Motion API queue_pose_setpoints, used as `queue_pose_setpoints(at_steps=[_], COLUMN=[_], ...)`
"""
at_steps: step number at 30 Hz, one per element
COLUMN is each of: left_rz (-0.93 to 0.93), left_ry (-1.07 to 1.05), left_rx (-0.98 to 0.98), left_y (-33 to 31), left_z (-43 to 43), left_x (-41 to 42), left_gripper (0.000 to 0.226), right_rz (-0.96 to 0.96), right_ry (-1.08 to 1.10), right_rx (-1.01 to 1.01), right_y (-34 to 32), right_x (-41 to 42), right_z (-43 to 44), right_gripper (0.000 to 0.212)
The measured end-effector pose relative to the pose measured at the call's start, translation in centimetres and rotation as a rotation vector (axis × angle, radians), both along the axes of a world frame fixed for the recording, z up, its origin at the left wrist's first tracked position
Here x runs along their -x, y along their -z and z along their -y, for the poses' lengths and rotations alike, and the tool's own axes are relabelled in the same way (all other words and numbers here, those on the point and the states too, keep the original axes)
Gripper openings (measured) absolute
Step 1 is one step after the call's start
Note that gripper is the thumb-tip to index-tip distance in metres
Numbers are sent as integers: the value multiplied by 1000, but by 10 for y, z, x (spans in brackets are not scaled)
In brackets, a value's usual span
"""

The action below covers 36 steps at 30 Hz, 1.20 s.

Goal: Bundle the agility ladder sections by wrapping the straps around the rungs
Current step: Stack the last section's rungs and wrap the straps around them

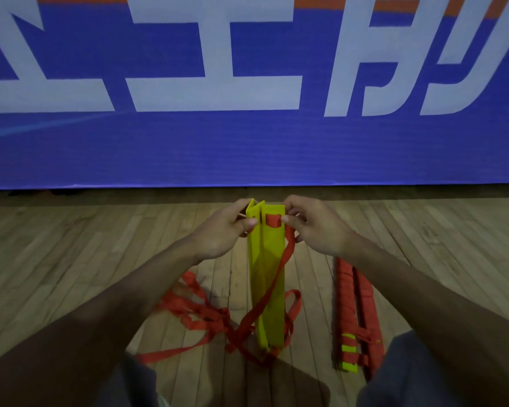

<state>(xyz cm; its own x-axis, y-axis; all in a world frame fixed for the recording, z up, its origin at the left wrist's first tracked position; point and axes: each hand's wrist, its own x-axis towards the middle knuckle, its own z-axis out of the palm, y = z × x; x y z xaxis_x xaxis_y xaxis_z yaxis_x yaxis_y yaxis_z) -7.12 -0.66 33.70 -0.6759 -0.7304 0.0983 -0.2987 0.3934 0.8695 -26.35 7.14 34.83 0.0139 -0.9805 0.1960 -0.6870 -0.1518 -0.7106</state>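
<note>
A stack of rungs (pixel 266 274) stands upright on the floor (pixel 71 245) between the left hand (pixel 221 230) and right hand (pixel 318 227), both at its top. The straps (pixel 200 312) lie heaped left of its base, a wrapped bundle (pixel 356 312) right, the banner (pixel 247 148) behind.

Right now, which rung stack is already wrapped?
The flat stack on the floor at the right, wound in red nearly end to end. The upright stack in the left hand and right hand shows bare yellow, straps loose.
</note>
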Motion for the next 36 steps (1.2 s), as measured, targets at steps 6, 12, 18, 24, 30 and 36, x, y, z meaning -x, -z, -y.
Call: queue_pose_setpoints(at_steps=[6, 12, 18, 24, 30, 36], left_rz=[-24, 23, 96, 138, 11, -55], left_ry=[111, -123, -220, -33, -134, -222], left_rx=[-22, 127, 202, 30, 44, 165], left_y=[-2, 0, -3, -5, -5, -17], left_z=[-8, -11, -24, -16, -18, -22], left_x=[4, 8, 19, 12, 11, 19], left_gripper=[33, 30, 25, 41, 18, 14], right_rz=[27, -66, -74, -54, 75, -79], right_ry=[104, 164, 71, -20, -105, -57], right_rx=[16, 102, 123, 92, 6, -98], right_y=[4, -1, -2, 5, 1, 5], right_x=[-4, -5, -13, -1, -6, -1], right_z=[6, 2, 0, 2, 0, -1], right_gripper=[13, 10, 8, 19, 21, 11])
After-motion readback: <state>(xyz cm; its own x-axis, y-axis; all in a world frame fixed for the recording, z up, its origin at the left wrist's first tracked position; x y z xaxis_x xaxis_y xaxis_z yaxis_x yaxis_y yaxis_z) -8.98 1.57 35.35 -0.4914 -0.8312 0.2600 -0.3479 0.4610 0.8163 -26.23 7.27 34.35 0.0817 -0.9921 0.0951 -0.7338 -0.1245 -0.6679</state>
